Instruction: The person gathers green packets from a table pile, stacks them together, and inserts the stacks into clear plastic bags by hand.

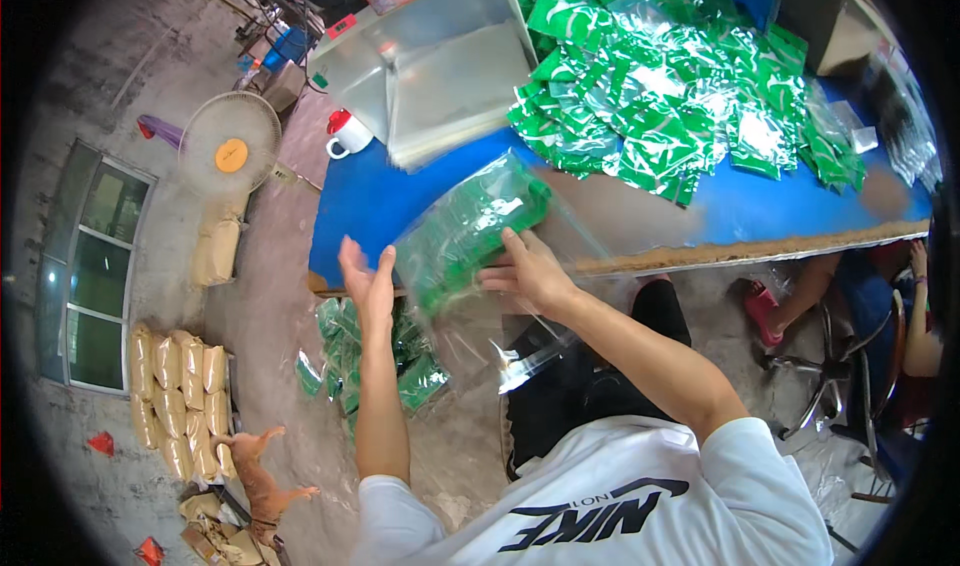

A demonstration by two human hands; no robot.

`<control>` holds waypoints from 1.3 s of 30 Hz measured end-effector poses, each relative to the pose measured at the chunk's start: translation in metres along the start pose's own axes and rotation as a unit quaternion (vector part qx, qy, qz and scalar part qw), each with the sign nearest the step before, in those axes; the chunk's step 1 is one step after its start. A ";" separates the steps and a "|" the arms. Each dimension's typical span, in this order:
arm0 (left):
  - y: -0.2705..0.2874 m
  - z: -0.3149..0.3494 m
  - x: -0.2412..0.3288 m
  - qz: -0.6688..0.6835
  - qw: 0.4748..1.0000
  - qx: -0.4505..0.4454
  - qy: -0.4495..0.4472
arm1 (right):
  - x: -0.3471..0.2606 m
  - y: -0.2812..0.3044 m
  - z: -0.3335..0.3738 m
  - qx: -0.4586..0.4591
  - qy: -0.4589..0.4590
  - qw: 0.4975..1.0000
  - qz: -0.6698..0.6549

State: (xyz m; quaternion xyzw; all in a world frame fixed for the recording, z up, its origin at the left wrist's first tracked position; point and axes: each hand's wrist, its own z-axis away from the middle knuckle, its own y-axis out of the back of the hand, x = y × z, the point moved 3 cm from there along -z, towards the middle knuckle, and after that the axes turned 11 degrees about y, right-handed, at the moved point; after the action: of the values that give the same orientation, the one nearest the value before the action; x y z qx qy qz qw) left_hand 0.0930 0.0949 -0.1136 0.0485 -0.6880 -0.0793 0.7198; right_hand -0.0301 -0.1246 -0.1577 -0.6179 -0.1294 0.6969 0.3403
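Note:
A clear plastic bag [465, 228] filled with green packets is tilted in front of me at the near edge of the blue table. My right hand [535, 274] grips its right side, with fingers pressed on the plastic. The loose, clear end of the bag hangs down toward my lap. At the other side of the bag, my left hand [370, 284] has its fingers apart and holds nothing; whether it touches the plastic I cannot tell. A large heap of small green packets [650, 86] covers the far right of the table.
On the blue table [350, 201] stand a stack of clear plastic sleeves [450, 86] and a white-and-red mug [347, 134]. Filled green bags [415, 381] lie below the edge. A fan [230, 151], stacked sacks [180, 396] and a dog [265, 481] are left; another person sits right.

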 end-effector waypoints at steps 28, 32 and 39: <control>-0.139 0.016 0.030 -0.480 0.779 -0.187 -0.357 | -0.062 0.080 0.145 -0.224 -0.175 0.950 0.131; -0.157 0.003 0.038 -0.457 0.788 -0.213 -0.354 | -0.069 0.096 0.140 -0.166 -0.121 0.965 0.160; -0.184 -0.001 0.024 -0.447 0.777 -0.241 -0.372 | -0.028 0.084 0.159 -0.191 -0.153 0.959 0.140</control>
State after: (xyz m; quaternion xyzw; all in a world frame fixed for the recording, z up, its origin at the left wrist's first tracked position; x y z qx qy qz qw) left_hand 0.0859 -0.0900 -0.1227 0.1420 -0.7615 -0.5670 0.2800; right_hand -0.2071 -0.1655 -0.1544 -0.5692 -0.2226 0.7862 0.0909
